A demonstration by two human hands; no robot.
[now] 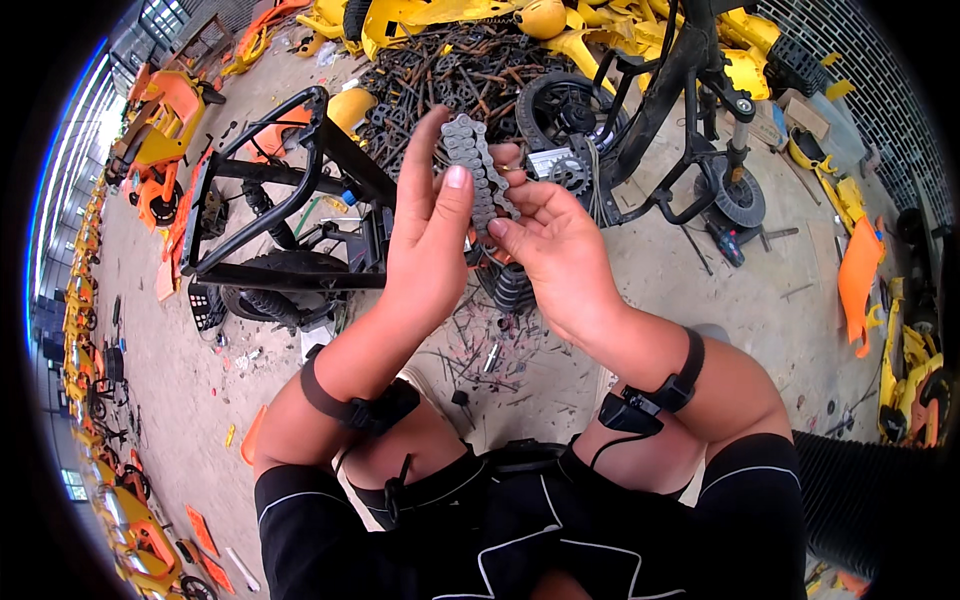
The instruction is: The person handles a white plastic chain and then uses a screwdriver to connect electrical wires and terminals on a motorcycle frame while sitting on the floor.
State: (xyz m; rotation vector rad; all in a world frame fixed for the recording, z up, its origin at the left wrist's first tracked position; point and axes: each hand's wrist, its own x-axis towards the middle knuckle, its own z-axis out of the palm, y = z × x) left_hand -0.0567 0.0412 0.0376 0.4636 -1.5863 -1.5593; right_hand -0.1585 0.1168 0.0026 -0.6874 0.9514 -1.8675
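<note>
Head view: grey metal roller chain [469, 160], folded into side-by-side strands, held up at upper centre of frame. Likely dense for its size, tough, limp along links, stiff sideways, perhaps slick with oil; best grasped across outer plates, strands together.

Right hand [562, 245] pinches chain's lower right, thumb in front, fingers behind. Left hand [428, 240] upright, index spread upward, thumb at chain's left edge; cannot tell whether hidden fingers grip. Elbows bent, forearms converging from lower frame.
</note>
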